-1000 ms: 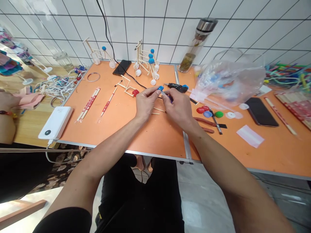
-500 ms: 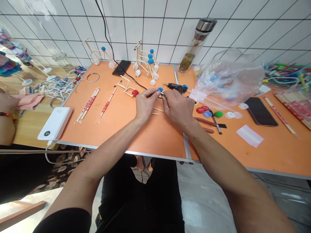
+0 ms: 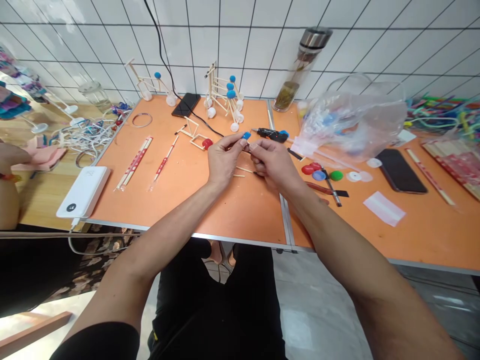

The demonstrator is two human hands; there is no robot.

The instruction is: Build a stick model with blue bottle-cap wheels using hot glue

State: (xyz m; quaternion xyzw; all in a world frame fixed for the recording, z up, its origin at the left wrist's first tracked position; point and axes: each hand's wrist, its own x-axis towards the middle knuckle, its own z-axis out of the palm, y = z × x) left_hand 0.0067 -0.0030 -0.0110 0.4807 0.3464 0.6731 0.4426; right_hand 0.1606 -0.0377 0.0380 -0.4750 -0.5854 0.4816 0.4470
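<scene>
Pinching blue piece (image 3: 246,135): left hand (image 3: 224,161) | nearby: red ball (image 3: 207,144), black tool (image 3: 270,134)

Craft workspace with stick models (image 3: 230,94)

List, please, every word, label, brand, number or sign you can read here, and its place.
None reads clearly.
White rectangular power bank: marks on its round dark display, too small to read.
Slim red-and-white stick wrappers: printed marks, too blurred.

The left hand (image 3: 224,161) pinches a small blue piece (image 3: 246,135) (the right hand (image 3: 273,164) just beside it) above the orange table (image 3: 225,215).
</scene>
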